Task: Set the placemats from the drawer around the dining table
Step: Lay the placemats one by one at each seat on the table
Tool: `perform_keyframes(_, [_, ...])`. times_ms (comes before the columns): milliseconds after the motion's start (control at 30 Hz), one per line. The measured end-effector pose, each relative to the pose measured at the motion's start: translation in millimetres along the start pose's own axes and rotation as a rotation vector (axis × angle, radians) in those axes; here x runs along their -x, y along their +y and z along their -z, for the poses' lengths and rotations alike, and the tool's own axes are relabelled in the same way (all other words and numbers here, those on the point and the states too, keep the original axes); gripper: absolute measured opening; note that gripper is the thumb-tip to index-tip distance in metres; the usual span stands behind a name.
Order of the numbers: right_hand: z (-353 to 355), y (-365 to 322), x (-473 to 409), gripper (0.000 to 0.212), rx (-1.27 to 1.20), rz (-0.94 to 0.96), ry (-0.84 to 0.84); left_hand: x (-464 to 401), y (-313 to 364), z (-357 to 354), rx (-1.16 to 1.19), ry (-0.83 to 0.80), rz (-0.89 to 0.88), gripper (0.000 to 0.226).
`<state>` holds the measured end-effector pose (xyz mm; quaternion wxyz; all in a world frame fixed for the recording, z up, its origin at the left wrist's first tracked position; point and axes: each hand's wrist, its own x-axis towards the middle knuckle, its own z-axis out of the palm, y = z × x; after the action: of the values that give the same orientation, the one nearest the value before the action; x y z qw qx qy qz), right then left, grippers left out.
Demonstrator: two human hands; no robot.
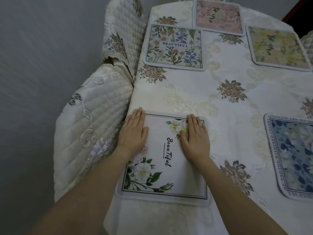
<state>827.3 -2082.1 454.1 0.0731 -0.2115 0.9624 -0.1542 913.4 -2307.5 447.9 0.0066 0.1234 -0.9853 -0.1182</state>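
Two quilted chair covers (94, 133) with lace trim, embroidered cream tablecloth (228, 116), grey floor (42, 65)

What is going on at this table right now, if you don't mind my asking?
A person is laying placemats on a dining table covered with a cream embroidered cloth. The left hand and right hand both rest flat on a white floral placemat at the near left edge. Four more mats already lie around the table: a wildflower placemat, a pink placemat, a yellow-green placemat and a blue placemat.
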Motion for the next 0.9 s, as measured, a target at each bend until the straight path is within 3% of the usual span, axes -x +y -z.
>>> perform_keyframes(167, [11, -3, 4, 0.077, 0.016, 0.018, -0.082, 12, 12, 6, -0.030, -0.060, 0.012, 0.069])
perform_keyframes(300, [3, -36, 54, 0.065, -0.075, 0.105, 0.025, 67, 53, -1, -0.021, -0.011, -0.103, 0.062])
perform_keyframes(400, [-26, -60, 107, 0.059, -0.093, 0.162, -0.032, 110, 69, -15, -0.018, -0.057, -0.172, 0.061])
perform_keyframes(667, [-29, -45, 121, 0.058, 0.007, 0.167, -0.044, 119, 48, -14, -0.019, -0.105, -0.171, 0.062])
perform_keyframes(900, [-9, -6, 131, 0.058, 0.032, 0.054, -0.056, 126, 12, -3, 0.018, -0.102, -0.107, 0.063])
